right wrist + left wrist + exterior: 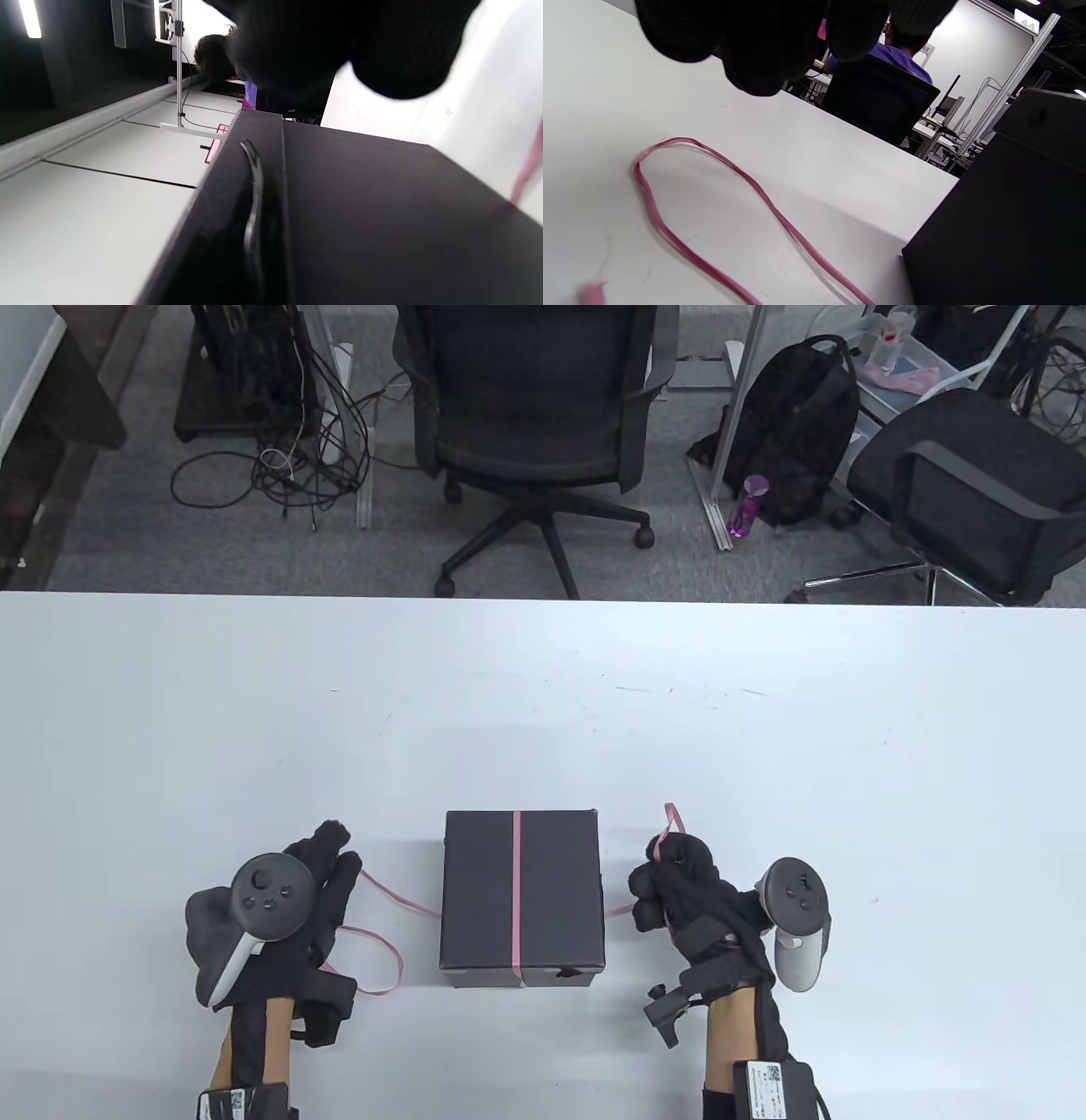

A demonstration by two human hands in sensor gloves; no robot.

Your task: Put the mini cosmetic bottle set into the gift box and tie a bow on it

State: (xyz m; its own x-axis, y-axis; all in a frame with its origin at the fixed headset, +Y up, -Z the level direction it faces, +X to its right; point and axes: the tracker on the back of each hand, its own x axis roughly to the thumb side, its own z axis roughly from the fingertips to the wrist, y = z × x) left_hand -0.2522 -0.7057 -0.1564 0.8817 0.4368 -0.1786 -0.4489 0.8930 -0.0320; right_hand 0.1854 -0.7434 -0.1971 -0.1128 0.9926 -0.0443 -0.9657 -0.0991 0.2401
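A closed black gift box [522,899] stands near the table's front edge, and its side fills the left wrist view [1001,220] and the right wrist view [382,212]. A pink ribbon [515,891] runs lengthwise over the lid and comes out at both sides. My left hand [327,869] lies left of the box and holds the left ribbon end; slack ribbon [772,207] loops on the table beside it. My right hand [666,874], right of the box, grips the other end with curled fingers [339,38], a short loop sticking up above them. No bottles show.
The white table [543,712] stretches bare beyond the box to its far edge. Past that edge stand two office chairs [534,407], a black backpack [797,432] and tangled cables [288,458] on the floor.
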